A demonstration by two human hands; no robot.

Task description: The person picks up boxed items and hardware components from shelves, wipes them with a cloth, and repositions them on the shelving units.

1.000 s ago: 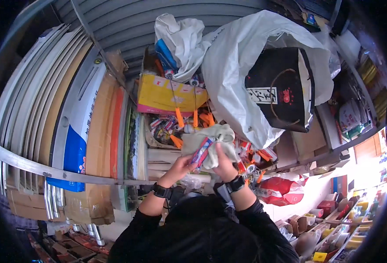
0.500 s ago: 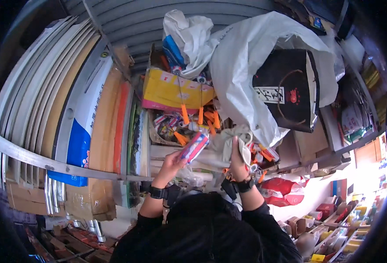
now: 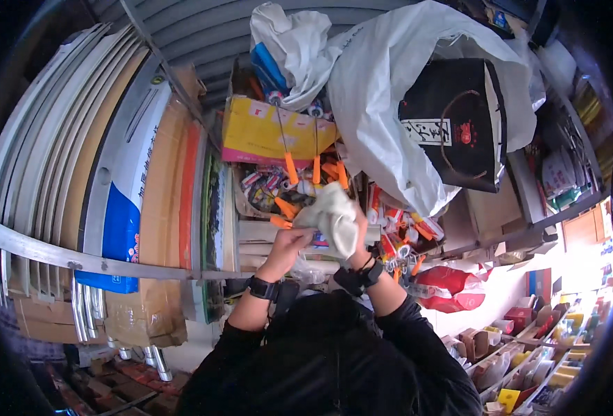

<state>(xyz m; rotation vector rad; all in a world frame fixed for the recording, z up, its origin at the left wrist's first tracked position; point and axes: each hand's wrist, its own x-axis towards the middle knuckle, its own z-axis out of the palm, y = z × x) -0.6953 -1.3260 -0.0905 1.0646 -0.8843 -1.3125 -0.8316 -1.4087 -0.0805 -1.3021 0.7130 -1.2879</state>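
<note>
My right hand (image 3: 359,241) is closed on a bunched off-white cloth (image 3: 334,216), which hides most of its fingers. Beside it, my left hand (image 3: 287,251) has its fingers closed at the cloth's lower left edge. A small bluish bit of the packet (image 3: 317,239) shows by the left fingertips; the cloth covers the rest. Just beyond both hands, an open carton holds small tubes and bottles (image 3: 261,187) with several orange nozzles (image 3: 291,168). More red and white tubes (image 3: 395,218) lie to the right of the cloth.
A yellow and pink box (image 3: 271,132) stands behind the tubes. A large white sack (image 3: 372,104) holds a black paper bag (image 3: 448,111). Upright panels and cartons (image 3: 160,187) fill the left behind a metal rail (image 3: 77,256). A red bag (image 3: 448,290) sits at the lower right.
My right hand has brought the cloth left and toward my left hand. The red, white and blue packet, plainly seen in my left hand before, is now mostly behind the cloth.
</note>
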